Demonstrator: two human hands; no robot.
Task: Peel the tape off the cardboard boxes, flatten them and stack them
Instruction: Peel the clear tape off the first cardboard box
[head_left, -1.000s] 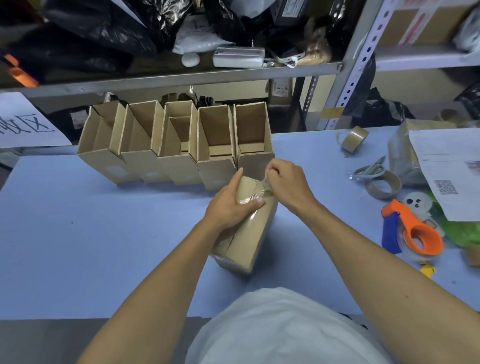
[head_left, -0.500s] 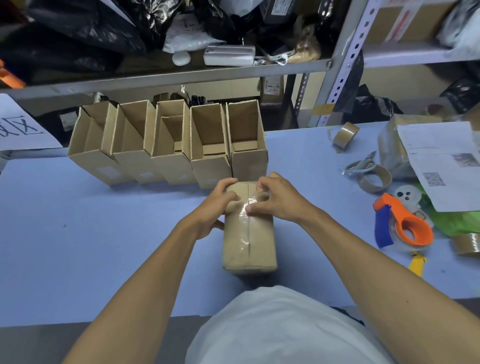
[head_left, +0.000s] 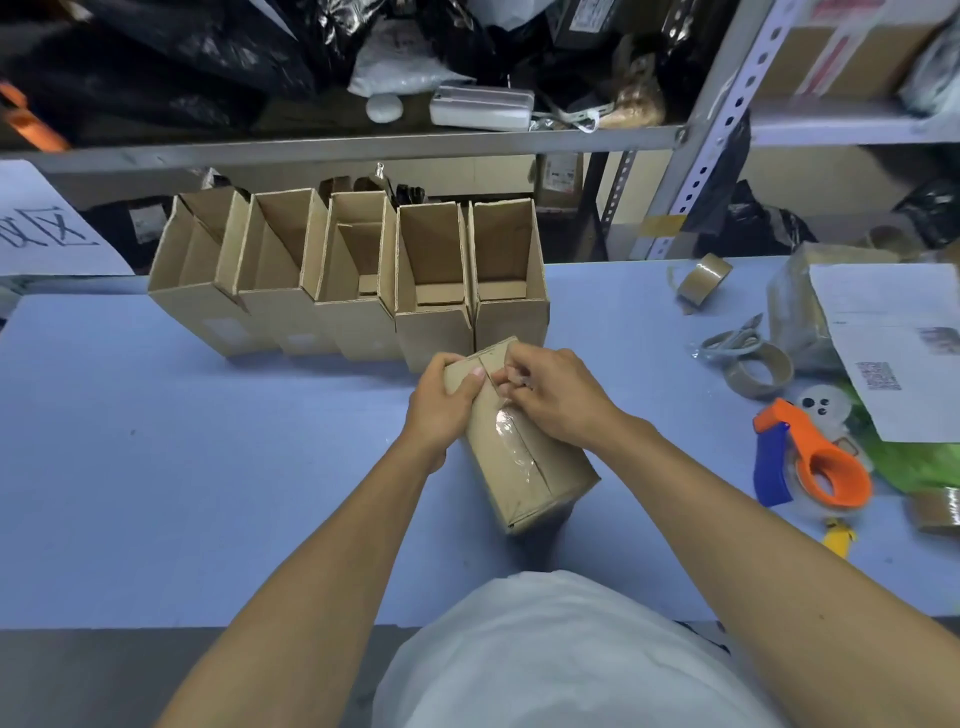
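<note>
A closed brown cardboard box (head_left: 540, 473) lies tilted on the blue table, its far end raised. Clear tape (head_left: 511, 439) runs along its top seam. My left hand (head_left: 441, 402) grips the box's far left corner, thumb on top. My right hand (head_left: 558, 397) pinches the tape's far end at the seam, fingers closed on it. Behind the box, a row of several open cardboard boxes (head_left: 358, 280) stands leaning against each other with their tops open.
On the right of the blue table (head_left: 156, 467) lie an orange and blue tape dispenser (head_left: 810, 457), tape rolls (head_left: 758, 369), scissors (head_left: 732, 340), a printed sheet (head_left: 893, 343) on a wrapped parcel and a yellow cutter (head_left: 839, 538). Cluttered metal shelving (head_left: 363, 148) runs behind.
The box has turned from lying straight to angled with its near end to the right. My right hand's fingers have closed on the tape end; my left hand shifted onto the box's far corner.
</note>
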